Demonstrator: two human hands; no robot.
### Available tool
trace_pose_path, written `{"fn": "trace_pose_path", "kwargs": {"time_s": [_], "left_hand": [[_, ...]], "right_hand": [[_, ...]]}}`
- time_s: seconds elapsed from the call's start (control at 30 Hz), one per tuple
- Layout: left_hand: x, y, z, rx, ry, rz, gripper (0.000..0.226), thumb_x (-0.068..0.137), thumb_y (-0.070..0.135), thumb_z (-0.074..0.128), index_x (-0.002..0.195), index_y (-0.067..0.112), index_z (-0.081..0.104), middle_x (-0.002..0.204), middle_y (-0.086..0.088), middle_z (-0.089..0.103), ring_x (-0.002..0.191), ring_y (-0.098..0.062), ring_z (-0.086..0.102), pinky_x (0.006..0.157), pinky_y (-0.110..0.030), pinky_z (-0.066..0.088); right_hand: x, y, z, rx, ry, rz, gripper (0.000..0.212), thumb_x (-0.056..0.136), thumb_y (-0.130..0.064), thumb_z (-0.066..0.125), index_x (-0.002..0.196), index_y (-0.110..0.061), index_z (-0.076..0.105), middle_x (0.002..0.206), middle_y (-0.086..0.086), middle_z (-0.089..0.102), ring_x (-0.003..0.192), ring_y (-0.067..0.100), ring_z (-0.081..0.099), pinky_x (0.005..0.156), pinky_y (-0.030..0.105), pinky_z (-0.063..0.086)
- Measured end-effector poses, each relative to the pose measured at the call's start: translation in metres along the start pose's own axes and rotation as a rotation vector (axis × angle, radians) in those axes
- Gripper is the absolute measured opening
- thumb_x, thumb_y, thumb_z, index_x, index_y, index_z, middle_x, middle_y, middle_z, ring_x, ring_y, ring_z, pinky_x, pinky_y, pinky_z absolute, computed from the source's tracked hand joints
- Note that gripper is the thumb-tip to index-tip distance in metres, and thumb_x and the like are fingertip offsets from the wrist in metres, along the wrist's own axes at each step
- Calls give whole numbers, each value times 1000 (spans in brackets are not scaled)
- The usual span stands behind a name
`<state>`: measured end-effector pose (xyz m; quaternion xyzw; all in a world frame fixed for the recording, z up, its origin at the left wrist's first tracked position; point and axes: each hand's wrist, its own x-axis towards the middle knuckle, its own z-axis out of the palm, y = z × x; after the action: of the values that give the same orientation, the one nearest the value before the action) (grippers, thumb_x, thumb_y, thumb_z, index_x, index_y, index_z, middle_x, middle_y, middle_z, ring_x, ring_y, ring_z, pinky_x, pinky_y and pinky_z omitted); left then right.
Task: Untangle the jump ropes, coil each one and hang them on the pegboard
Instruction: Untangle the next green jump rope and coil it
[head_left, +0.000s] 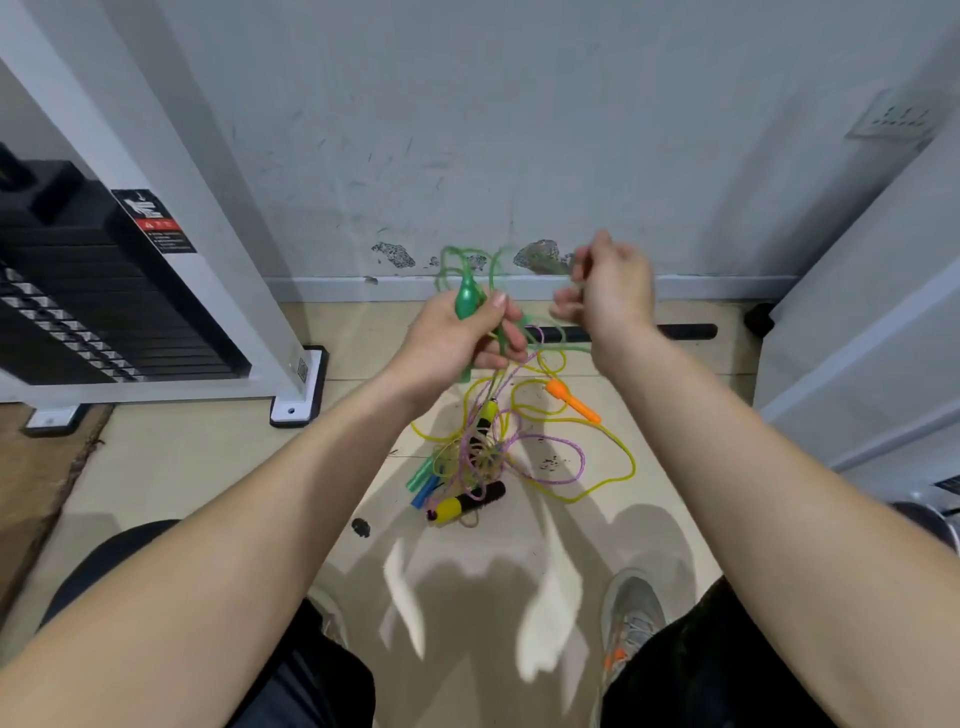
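Note:
My left hand (457, 338) grips the green handles (467, 301) of a green jump rope, whose cord (462, 260) loops up above my fingers. My right hand (608, 286) is raised beside it, blurred, fingers curled round a strand of the green cord. On the floor below lies a tangle: a yellow rope (618, 467) with an orange handle (571, 400), a purple speckled rope (550, 457) with yellow-and-black handles (467, 501), and teal and blue handles (423, 480). No pegboard is in view.
A weight-stack machine (114, 312) with a white frame stands at the left. A black bar (675, 331) lies along the wall's base. A white panel (857, 338) rises at the right. My knees and a grey shoe (631, 623) are at the bottom.

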<state>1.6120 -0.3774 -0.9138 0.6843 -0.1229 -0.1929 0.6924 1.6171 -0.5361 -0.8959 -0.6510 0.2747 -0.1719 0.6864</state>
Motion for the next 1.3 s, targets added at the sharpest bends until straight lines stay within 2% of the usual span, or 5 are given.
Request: {"fn": "trace_pose_path", "kwargs": {"time_s": [0.1,0.27,0.47,0.77,1.3], "left_hand": [[2,21,0,-151,43,25,23,106,21,44,94,9,59,75,-4,70,69,-20,71,59,-20,55],[3,51,4,-480,61,19,23,105,24,45,94,10,59,78,-4,72,77,-24,74,61,-21,56],[8,65,-16,-748,114,31,24,106,24,44,93,10,59,80,-5,72,85,-26,74,61,-21,57],[12,-16,-52,219,142,-52,17,105,21,46,94,16,59,91,-4,69,79,-16,66,66,-27,53],[6,-46,-3,443,135,68,16,98,28,57,85,23,63,78,0,73,65,-13,66,60,-29,50]], "right_hand": [[-7,57,-16,-271,52,-18,20,82,-25,47,67,-23,61,65,-2,55,62,26,52,57,40,50],[-42,115,-16,-488,-631,144,57,88,-4,57,140,-29,53,137,-8,47,113,8,51,86,23,43],[-47,119,8,-510,-665,29,12,96,-22,61,84,-23,59,99,-1,67,80,15,62,72,26,49],[-24,22,9,41,-406,101,10,103,-21,54,103,-12,53,74,3,70,55,16,65,48,24,53],[-26,-55,17,296,-428,80,11,103,-19,55,93,-14,57,73,2,70,54,16,64,49,23,52]]}}
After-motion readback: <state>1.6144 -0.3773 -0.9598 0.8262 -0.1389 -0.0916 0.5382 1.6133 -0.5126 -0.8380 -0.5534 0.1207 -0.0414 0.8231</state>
